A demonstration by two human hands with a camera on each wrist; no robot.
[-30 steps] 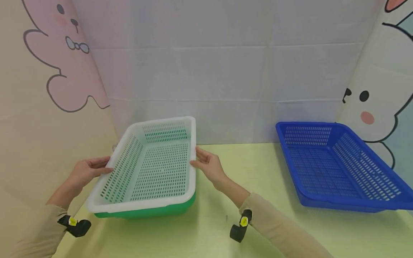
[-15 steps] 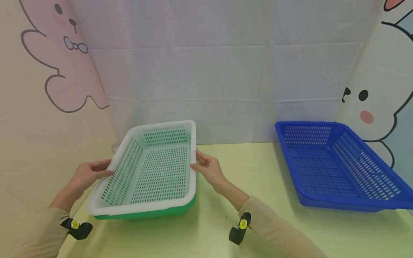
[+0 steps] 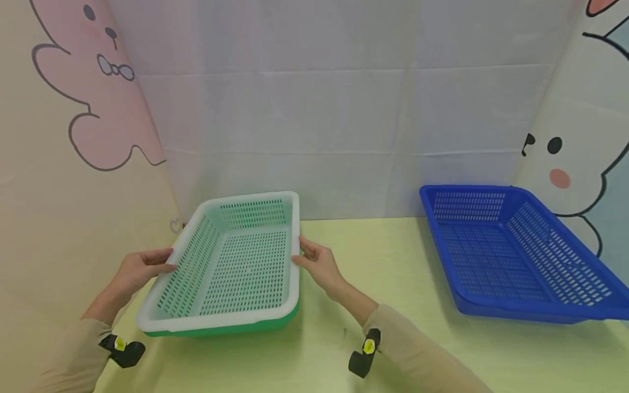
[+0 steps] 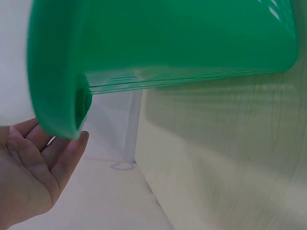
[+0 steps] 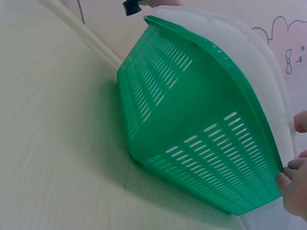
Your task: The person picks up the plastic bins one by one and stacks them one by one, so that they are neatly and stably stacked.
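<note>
A white perforated basket (image 3: 295, 273) sits nested inside a green basket (image 3: 231, 328) on the yellow-green table (image 3: 393, 284), left of centre. My left hand (image 3: 140, 270) holds the white rim on the left long side, thumb on top. My right hand (image 3: 319, 265) pinches the rim on the right long side. In the left wrist view the green basket (image 4: 168, 43) fills the top, with my left hand (image 4: 33, 172) just below its corner. The right wrist view shows the green basket (image 5: 192, 129) under the white basket (image 5: 249, 52), and my right hand (image 5: 292, 187) at their edge.
A blue perforated basket (image 3: 467, 189) lies tilted at the right, against the cartoon-printed backdrop. Backdrop panels close off the left, back and right. Bare tabletop stretches between the two baskets and along the front.
The white basket has sunk lower into the green one, its far end dropping. Both hands have moved down slightly with the rim.
</note>
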